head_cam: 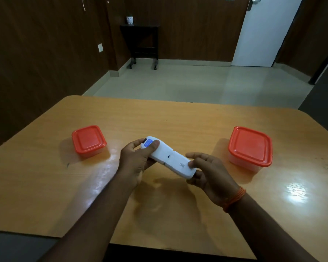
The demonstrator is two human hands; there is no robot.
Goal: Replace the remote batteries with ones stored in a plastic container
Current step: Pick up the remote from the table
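Holding the white remote point(167, 157) back-side up above the worktop point(178, 120), centre of frame: left hand point(135, 159) wrapped around its upper-left end, thumb across the blue sticker; right hand point(209, 172) pinching the lower-right end. Battery cover looks shut. Risks, as judged: the cover releasing suddenly, so the remote slips or batteries drop and roll off the edge. Both red-lidded containers, left point(88, 140) and right point(250, 147), are closed; contents unseen, so the wrong one may get opened first.

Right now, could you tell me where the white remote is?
The white remote is held above the table's middle by both hands, between the two red-lidded containers.
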